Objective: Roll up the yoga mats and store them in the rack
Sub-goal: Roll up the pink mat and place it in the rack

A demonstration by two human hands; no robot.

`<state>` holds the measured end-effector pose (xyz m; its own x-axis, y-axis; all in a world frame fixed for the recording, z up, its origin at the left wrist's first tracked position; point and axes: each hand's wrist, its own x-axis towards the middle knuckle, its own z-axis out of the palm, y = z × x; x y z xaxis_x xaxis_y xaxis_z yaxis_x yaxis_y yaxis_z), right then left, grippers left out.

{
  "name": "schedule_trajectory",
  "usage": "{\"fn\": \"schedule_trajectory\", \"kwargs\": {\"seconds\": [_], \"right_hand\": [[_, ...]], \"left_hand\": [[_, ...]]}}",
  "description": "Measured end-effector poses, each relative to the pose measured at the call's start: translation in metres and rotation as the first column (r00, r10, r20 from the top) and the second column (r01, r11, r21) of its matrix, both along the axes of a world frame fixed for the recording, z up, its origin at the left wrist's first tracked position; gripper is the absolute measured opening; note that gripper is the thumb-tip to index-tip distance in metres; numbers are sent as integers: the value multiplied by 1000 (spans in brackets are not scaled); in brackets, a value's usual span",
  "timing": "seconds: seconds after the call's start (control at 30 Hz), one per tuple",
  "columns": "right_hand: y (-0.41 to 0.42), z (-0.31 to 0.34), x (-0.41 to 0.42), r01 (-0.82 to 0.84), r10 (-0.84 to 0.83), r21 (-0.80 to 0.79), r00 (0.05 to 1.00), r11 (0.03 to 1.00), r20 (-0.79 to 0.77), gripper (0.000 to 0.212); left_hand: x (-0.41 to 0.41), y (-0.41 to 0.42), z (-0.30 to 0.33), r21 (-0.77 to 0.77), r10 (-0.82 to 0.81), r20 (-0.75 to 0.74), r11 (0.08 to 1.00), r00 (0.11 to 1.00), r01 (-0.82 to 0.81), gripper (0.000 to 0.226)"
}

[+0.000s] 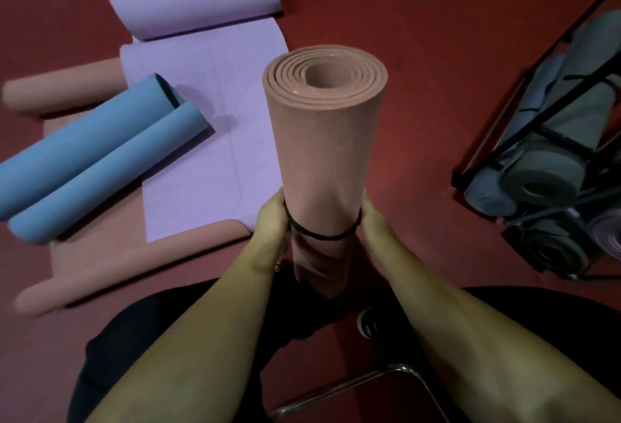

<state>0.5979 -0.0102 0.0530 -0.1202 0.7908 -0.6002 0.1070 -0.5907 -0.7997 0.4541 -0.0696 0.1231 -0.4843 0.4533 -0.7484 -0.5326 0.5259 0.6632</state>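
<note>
1. Left hand [273, 217] and right hand [371, 217] each clasp opposite sides of a rolled pink yoga mat [327, 140], fingers curled round it at the level of a thin black elastic band [322, 236] that circles the roll.
2. The roll stands upright w/ its spiral end toward the camera; its lower end sits between the person's knees, above dark trousers [174, 338].
3. Just left of the roll, a lilac mat [208, 86] lies mostly flat on the dark red floor [437, 36], far end curled over.
4. A blue mat [100, 157], curled in from both ends into two side-by-side tubes, rests across the lilac mat's left edge.
5. Under both lies another pink mat [100, 261], partly unrolled, w/ curled ends near and far.
6. Well apart, at right, a black wire rack [531, 150] holds several rolled grey mats [541, 177], plus one purplish roll at the frame edge.
7. Bottom centre: a chrome tube [353, 382], bent; what it belongs to is unclear.
</note>
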Motion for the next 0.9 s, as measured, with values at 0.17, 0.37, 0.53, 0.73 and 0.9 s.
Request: {"fn": "schedule_trajectory", "kwargs": {"seconds": [0.17,0.37,0.53,0.73,0.9], "right_hand": [[54,29,-21,71,-82,-54,971,996,-225,50],[38,-3,-27,90,-91,28,994,996,67,82],[34,-29,-17,-25,26,-46,1000,999,7,56],[40,-47,-26,9,-54,-216,977,976,-206,76],[63,-20,-30,27,-131,-308,938,951,-321,76]], "left_hand": [[-25,37,-6,175,-61,-135,981,989,84,43],[-19,51,-38,61,-30,-47,998,998,33,58],[-11,35,-75,41,-30,43,999,999,28,47],[-6,36,-90,148,-1,87,989,996,-12,77],[-7,58,-64,202,1,11,979,1000,-3,75]]}}
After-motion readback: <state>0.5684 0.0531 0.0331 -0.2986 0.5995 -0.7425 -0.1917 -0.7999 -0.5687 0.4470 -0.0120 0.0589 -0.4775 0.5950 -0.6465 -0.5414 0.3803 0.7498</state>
